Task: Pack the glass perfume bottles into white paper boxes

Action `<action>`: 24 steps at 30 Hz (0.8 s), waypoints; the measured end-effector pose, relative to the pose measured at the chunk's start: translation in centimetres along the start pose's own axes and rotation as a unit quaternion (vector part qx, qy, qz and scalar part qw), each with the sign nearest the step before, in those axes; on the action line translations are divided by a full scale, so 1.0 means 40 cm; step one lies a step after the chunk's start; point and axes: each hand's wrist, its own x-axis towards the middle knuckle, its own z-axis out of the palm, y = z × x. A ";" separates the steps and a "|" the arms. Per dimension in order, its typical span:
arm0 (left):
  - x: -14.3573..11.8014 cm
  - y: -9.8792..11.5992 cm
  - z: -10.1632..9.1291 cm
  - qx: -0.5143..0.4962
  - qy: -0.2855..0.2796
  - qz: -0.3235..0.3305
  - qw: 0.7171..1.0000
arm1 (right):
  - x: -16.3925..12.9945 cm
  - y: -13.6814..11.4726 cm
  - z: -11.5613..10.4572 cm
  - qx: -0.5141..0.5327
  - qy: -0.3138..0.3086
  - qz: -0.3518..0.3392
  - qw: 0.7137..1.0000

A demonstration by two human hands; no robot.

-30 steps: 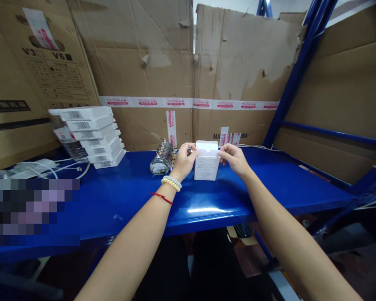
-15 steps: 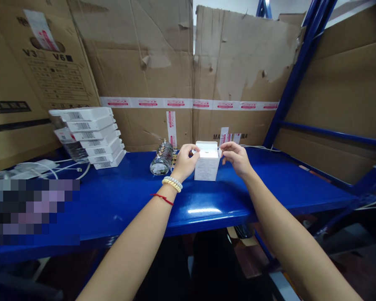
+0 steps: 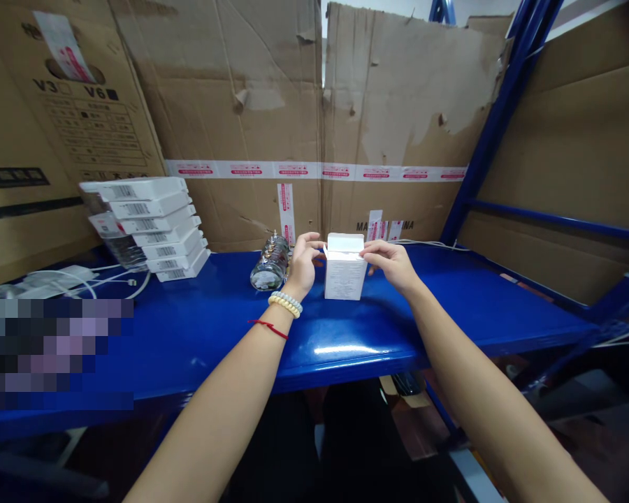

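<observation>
Near front edge of blue shelf (image 3: 346,349): bare glossy metal with a light glare, both forearms crossing it; left wrist wearing a bead bracelet (image 3: 286,303) and a red string (image 3: 269,328).

Mid-shelf, roughly centre between left and right edges: small white box (image 3: 344,274) standing upright on the shelf, printed text on the near face, top flap (image 3: 346,242) up. Left hand (image 3: 302,264) at the box's left side, fingers loosely curled and partly spread near the top corner, not clearly gripping; contact hard to confirm. Right hand (image 3: 391,263) at the top right corner, thumb and fingers narrowed to a pinch on the flap edge.

Changed since half a second ago: left fingers opened away from the box side, right fingertips moved in over the top edge, flap looking more folded; box itself not shifted. Reads as work on the box lid, closing or tucking, though direction not certain.

Further back: glass bottle (image 3: 270,264) lying just left of the left hand; stack of flat white boxes (image 3: 147,227) toward the back left; white cables (image 3: 68,279) at the far left edge.

Hidden or unclear: box contents not visible, far side of box and fingertips behind it out of sight, print unreadable, blurred patch at lower left, cardboard cartons (image 3: 314,119) walling off the rear
</observation>
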 end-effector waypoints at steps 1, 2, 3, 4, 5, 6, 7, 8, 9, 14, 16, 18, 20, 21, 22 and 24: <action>0.001 0.001 0.001 -0.004 0.004 -0.013 1.000 | -0.001 0.000 0.000 0.004 -0.003 0.001 1.000; 0.001 0.002 0.003 -0.001 0.006 -0.021 1.000 | -0.001 0.000 0.000 0.006 -0.004 0.001 1.000; 0.000 0.003 0.006 0.005 0.008 -0.027 1.000 | -0.002 0.000 0.000 0.008 -0.001 -0.001 1.000; 0.000 0.004 0.008 0.013 0.010 -0.029 0.999 | -0.003 0.000 0.000 0.007 0.003 -0.005 1.000; -0.001 0.005 0.011 0.020 0.012 -0.029 0.999 | -0.004 -0.001 0.001 0.003 0.008 -0.010 1.000; -0.001 0.005 0.013 0.026 0.012 -0.026 0.999 | -0.004 -0.001 0.001 -0.003 0.012 -0.017 1.000; -0.001 0.005 0.015 0.030 0.013 -0.020 0.999 | -0.005 -0.001 0.001 -0.012 0.017 -0.024 1.000; -0.001 0.004 0.016 0.032 0.013 -0.011 0.999 | -0.005 -0.001 0.000 -0.022 0.020 -0.031 0.999; 0.000 0.003 0.016 0.032 0.013 0.002 0.999 | -0.005 -0.001 0.000 -0.032 0.023 -0.038 0.999; 0.002 -0.002 0.012 0.048 0.011 0.075 0.996 | -0.009 -0.005 -0.001 -0.065 0.024 -0.058 0.996; 0.002 -0.003 0.010 0.072 0.006 0.092 0.993 | -0.012 -0.010 0.000 -0.069 0.019 -0.063 0.995; 0.001 -0.002 0.010 0.086 0.008 0.097 0.992 | -0.014 -0.015 0.002 -0.073 0.018 -0.067 0.995; -0.001 0.000 0.010 0.087 0.012 0.094 0.992 | -0.015 -0.018 0.005 -0.080 0.030 -0.069 0.994; -0.002 0.002 0.011 0.084 0.013 0.090 0.992 | -0.015 -0.018 0.006 -0.084 0.038 -0.067 0.993; -0.003 0.004 0.010 0.079 0.012 0.085 0.993 | -0.015 -0.017 0.007 -0.087 0.046 -0.064 0.993; -0.006 0.007 0.009 0.066 0.005 0.075 0.995 | -0.013 -0.012 0.007 -0.086 0.057 -0.057 0.993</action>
